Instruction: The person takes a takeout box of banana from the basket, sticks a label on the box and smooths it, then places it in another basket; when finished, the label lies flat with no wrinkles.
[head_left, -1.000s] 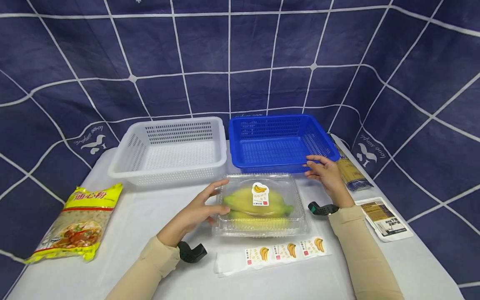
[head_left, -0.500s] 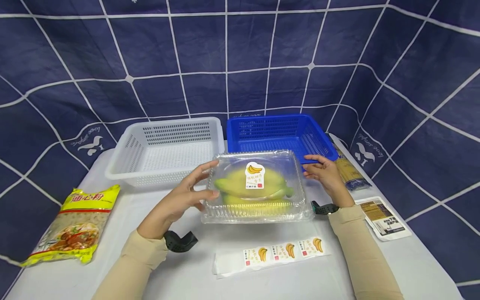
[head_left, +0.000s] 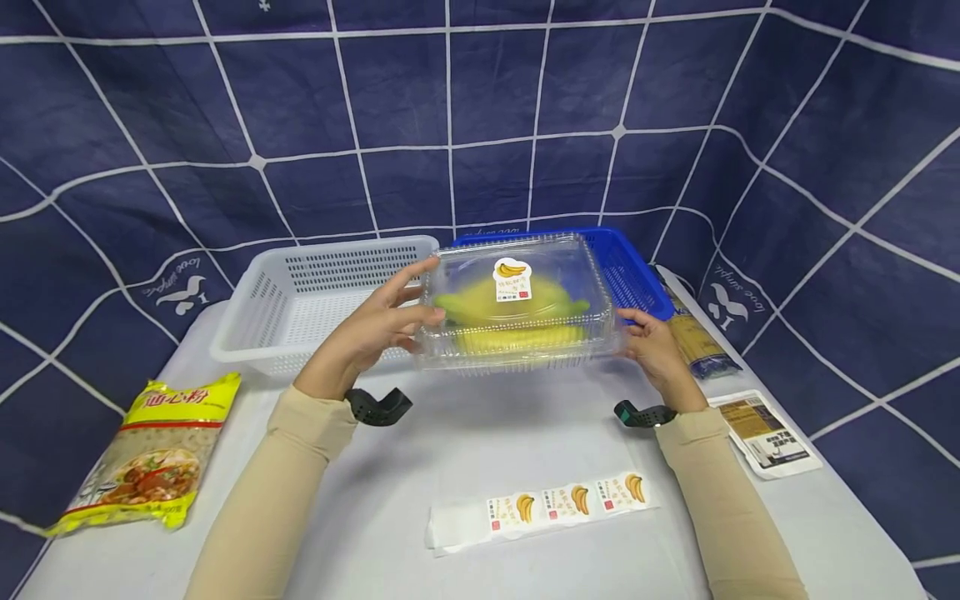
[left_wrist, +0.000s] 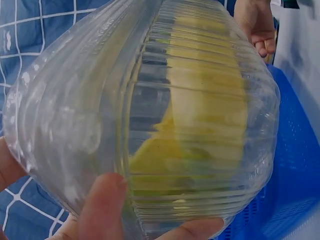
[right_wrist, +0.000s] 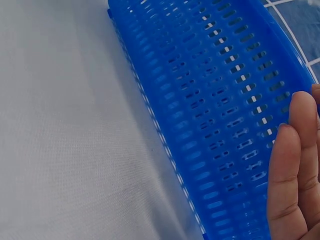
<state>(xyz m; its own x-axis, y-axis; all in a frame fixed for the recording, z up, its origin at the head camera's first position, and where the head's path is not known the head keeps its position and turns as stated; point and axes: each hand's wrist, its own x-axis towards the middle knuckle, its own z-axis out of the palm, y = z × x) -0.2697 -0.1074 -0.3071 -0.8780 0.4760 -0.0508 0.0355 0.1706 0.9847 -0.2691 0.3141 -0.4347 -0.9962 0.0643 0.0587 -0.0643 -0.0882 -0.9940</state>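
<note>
My left hand [head_left: 367, 337] grips the left end of a clear plastic clamshell box [head_left: 566, 265], thumb at its near side. The box hangs above the table, partly covering the blue basket [head_left: 637, 283]. Inside lie yellow-green bananas [head_left: 517, 304], and a banana label [head_left: 512, 281] sticks to the lid. Up close, the left wrist view shows the ribbed box wall [left_wrist: 75, 100] with fingers around it. My right hand [head_left: 656, 354] stays by the blue basket's front right, fingers loosely bent; in the right wrist view its fingers [right_wrist: 285, 180] lie before the basket wall. Whether they touch box or basket, I cannot tell.
A white basket [head_left: 262, 354] stands at the back left. On the left lies a yellow-topped food bag [head_left: 157, 450]; on the right, a pasta bag [head_left: 701, 342] and a white-edged packet [head_left: 765, 433]. A strip of banana labels [head_left: 551, 510] lies in front.
My left hand has lifted the clamshell box off the table and carried it up and away toward the blue basket. The right hand has hardly moved.
</note>
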